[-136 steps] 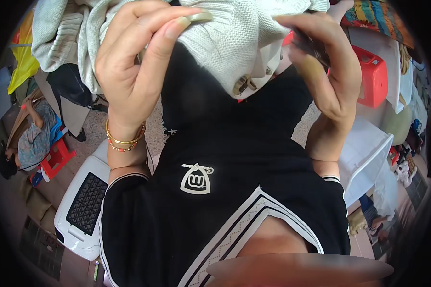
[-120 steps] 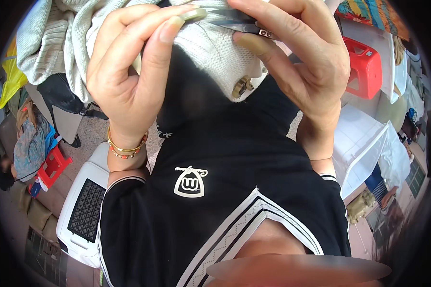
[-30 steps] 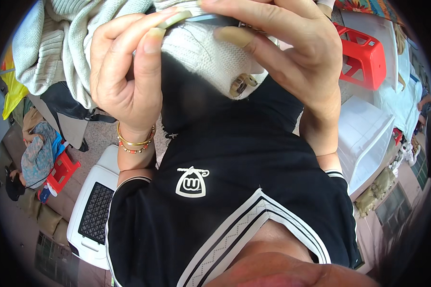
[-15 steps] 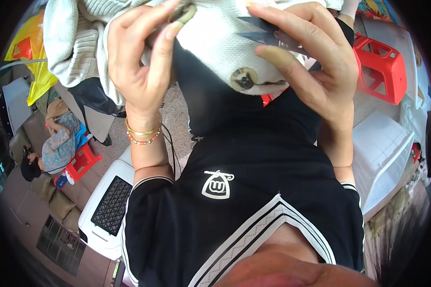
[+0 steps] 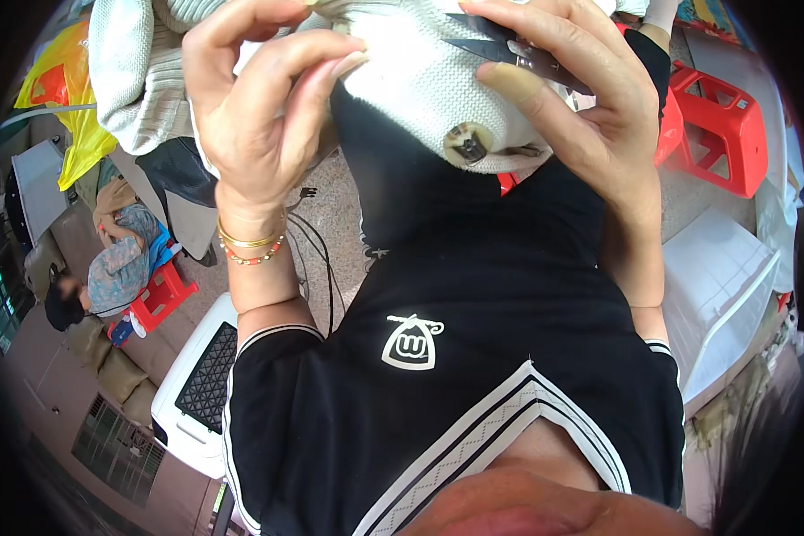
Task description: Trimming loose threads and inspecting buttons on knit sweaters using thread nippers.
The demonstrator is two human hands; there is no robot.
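Note:
A cream knitted garment (image 5: 402,80) lies across my lap at the top of the view. On its lower part is a round brown-and-cream button (image 5: 467,143). In my right hand (image 5: 590,107) is a pair of thread snips (image 5: 509,55), with the dark blades apart and pointing left over the knit. My left hand (image 5: 263,116) is at the garment's left side, its thumb and a finger pinched together just over the fabric. Whatever lies in that pinch is too small to make out. Another of its fingers reaches the top edge of the view.
Right of me stand a red plastic stool (image 5: 715,129) and a translucent plastic bin (image 5: 719,295). To the left are a yellow plastic bag (image 5: 76,134), a white box-like case (image 5: 196,393) and dark cables (image 5: 317,246). Farther left a person (image 5: 121,259) sits on a red stool (image 5: 165,295).
My left hand has shifted slightly left, and the second button it held no longer shows. The garment's lower button has moved a little to the right. The snips stay in my right hand, blades still apart.

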